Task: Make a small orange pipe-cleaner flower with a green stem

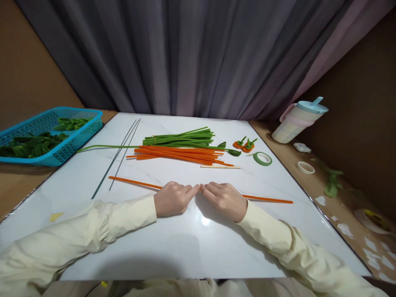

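Observation:
An orange pipe cleaner [269, 199] runs across the white board through both hands, its two ends sticking out left and right. My left hand [175, 199] is closed around it near the middle. Close against it, fingertips almost meeting, my right hand [223, 199] is closed on the same pipe cleaner. The short stretch between the fingers is mostly hidden. Just beyond the hands lie a pile of orange pipe cleaners [182, 153], a bundle of green pipe cleaners [179, 137] and a thin pale stick [220, 167].
A blue basket [77, 142] with green leaf shapes stands left. Dark thin wires [117, 154] lie left of the piles. Two small orange-and-green pieces [249, 146] and green tape [262, 159] lie right. A tumbler [297, 121], white ring [305, 167] and paper scraps [345, 230] are farther right.

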A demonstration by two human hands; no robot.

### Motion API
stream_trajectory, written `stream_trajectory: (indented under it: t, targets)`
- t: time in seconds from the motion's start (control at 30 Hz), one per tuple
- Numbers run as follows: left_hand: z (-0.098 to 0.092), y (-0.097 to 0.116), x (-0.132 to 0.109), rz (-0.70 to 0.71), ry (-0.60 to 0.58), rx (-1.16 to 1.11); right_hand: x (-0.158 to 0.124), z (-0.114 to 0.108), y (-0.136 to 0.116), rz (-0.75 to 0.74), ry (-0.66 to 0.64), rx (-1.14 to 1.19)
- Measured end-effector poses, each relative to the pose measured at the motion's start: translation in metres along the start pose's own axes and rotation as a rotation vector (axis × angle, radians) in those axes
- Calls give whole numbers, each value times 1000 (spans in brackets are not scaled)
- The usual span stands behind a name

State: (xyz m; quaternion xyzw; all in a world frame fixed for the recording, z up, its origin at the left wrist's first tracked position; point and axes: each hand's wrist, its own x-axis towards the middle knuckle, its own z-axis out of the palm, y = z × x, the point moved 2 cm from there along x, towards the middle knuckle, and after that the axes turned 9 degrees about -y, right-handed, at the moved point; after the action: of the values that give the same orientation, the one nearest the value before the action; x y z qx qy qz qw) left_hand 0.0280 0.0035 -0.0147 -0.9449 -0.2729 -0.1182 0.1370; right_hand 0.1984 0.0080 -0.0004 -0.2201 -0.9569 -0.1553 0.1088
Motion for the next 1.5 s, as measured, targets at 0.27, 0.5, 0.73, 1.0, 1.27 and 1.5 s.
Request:
stream_trajectory:
  t: [0.27,0.5,0.73,1.0,1.27,1.5]
  targets:
    - [-1,-1,0,3,-29,4,0,1,5,21,-1,39]
    - [0,-2,2,-31,-64,-48,0,3,9,168,13,176]
    - [0,-1,1,-43,-69,-65,-1,4,9,146,3,213]
    - [-3,1,4,-46,-38,-42,-2,8,8,167,40,389]
    - [3,-2,-1,50,-89,-14,-4,8,8,107,49,328]
    - [-4,2,2,79,20,74,-3,4,6,3,30,195]
